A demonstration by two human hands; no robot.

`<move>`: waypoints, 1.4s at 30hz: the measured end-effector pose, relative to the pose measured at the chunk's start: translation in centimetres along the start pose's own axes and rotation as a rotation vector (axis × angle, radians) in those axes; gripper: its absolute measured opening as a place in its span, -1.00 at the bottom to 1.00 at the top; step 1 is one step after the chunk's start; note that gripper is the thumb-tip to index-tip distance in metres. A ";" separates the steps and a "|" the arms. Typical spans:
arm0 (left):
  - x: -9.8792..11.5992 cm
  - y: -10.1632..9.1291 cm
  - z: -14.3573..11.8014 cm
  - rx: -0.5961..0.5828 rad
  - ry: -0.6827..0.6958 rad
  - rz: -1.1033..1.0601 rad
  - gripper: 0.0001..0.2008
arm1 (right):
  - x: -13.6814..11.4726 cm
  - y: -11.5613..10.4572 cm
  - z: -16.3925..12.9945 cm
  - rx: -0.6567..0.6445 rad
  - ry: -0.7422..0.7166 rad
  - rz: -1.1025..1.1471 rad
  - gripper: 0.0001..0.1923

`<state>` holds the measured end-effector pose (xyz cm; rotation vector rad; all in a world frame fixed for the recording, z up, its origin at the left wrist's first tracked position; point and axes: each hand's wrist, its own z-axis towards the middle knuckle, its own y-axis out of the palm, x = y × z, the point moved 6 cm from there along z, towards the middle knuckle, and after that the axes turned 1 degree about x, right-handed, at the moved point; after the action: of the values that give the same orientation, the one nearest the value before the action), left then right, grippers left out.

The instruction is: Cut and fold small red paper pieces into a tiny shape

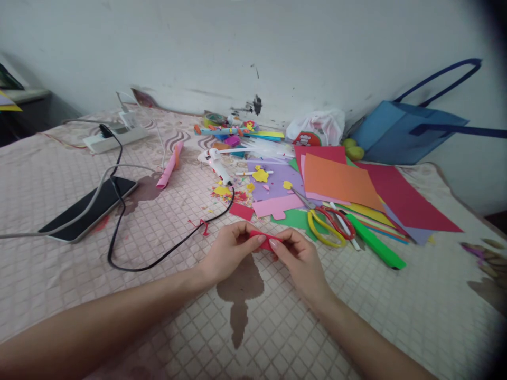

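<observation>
A small piece of red paper (268, 241) is pinched between both of my hands over the front of the table. My left hand (233, 248) grips its left end, thumb on top. The other end is in my right hand (297, 253), with the thumb pressed on it. The fingers partly hide the paper, so I cannot tell whether it is folded or rolled. Just beyond my hands lie a flat red piece (241, 211), a pink cut-out (277, 206) and a green sheet (295, 219). Scissors (327, 227) with yellow and red handles rest to the right.
A white glue gun (217, 164) trails a black cord across the table. A phone (93, 208) and a power strip (114, 138) lie left. Coloured sheets (340, 182), a green cutter (374, 243) and a blue bag (404, 132) are right. Paper scraps (233, 195) lie behind my hands.
</observation>
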<state>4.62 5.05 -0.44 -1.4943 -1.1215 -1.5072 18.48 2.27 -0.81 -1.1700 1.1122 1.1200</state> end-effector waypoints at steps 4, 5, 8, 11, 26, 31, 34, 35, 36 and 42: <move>0.0 0.0 -0.1 0.004 -0.019 0.003 -0.81 | 0.0 -0.1 0.0 0.007 -0.007 -0.017 -0.88; -0.1 0.0 -0.1 0.005 -0.024 0.008 -0.81 | 0.0 -0.1 0.0 0.007 -0.008 -0.023 -0.88; -0.3 0.1 0.0 -0.011 -0.042 0.012 -0.80 | 0.0 -0.1 0.0 0.007 -0.009 -0.032 -0.86; -0.6 0.2 0.0 -0.046 -0.066 0.015 -0.79 | -0.1 -0.1 -0.1 0.002 -0.009 -0.034 -0.86; 0.6 0.3 -0.2 -0.167 0.014 0.508 -0.81 | -0.4 0.0 0.3 -0.176 0.008 -0.057 -0.93; 0.7 0.7 -0.5 -0.202 0.069 0.660 -0.84 | -1.1 0.0 0.3 -0.300 -0.015 -0.237 -0.90; 0.8 0.8 -0.6 -0.204 0.088 0.715 -0.82 | -1.3 0.1 0.1 -0.352 -0.033 -0.296 -0.93; 0.8 0.8 -0.7 -0.211 0.092 0.727 -0.82 | -1.4 0.1 0.1 -0.363 -0.045 -0.317 -0.93; 0.8 0.9 -0.8 -0.221 0.096 0.735 -0.82 | -1.5 0.2 0.1 -0.373 -0.059 -0.341 -0.93; 0.7 0.8 -0.6 -0.225 0.049 0.636 -0.80 | -2.1 0.2 -0.1 -0.389 -0.122 -0.377 -0.89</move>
<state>5.10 4.22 0.39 -1.7375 -0.3840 -1.2276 18.02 2.05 1.19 -1.5163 0.5579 1.1174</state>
